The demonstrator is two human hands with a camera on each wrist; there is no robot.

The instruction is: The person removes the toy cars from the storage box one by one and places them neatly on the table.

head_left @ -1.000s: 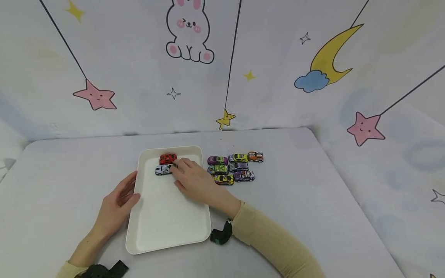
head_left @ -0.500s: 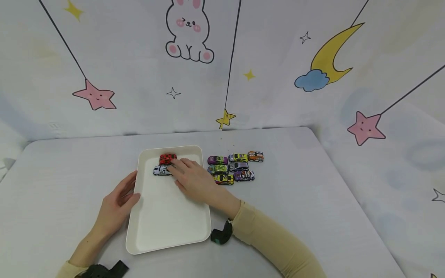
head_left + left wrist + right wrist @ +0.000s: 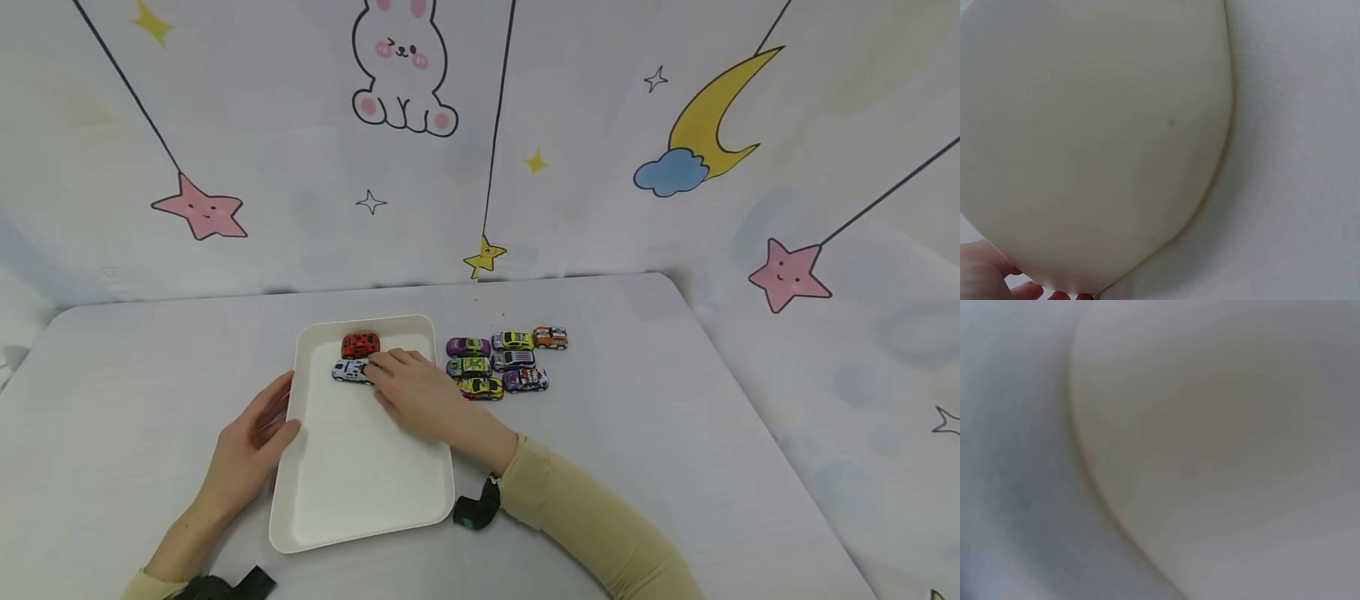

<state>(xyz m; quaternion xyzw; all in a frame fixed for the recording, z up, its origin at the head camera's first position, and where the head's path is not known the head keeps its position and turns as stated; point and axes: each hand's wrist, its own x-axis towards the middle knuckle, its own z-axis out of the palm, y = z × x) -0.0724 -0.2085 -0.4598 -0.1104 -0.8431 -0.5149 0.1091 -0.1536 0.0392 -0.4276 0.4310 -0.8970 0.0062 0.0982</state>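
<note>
right hand [image 3: 408, 390] is reaching across the white tray [image 3: 360, 492] with its fingertips on the white toy car [image 3: 349, 371], which sits near the tray's far left corner, just in front of the red toy car [image 3: 361, 344]. the fingers look loosely curled onto the near end of the car, but honestly i can't tell from the head view whether it's a real pinch or just a touch, and the right wrist view is only a blur of tray rim. left hand [image 3: 251, 437] is relaxed, fingers fairly straight, resting against the tray's left edge. main risk as i see it: these little cars probably roll, so a sloppy nudge could send the white one into the red one, or up against the tray's left rim. also the tray is light-looking, so if the left hand slips off the edge, a push from the right could skid the whole thing over the tabletop [image 3: 675, 433]. the forearm hangs close to the cluster of other toy cars [image 3: 504, 363] just past the tray's right edge, so a careless sweep could scatter those.
</note>
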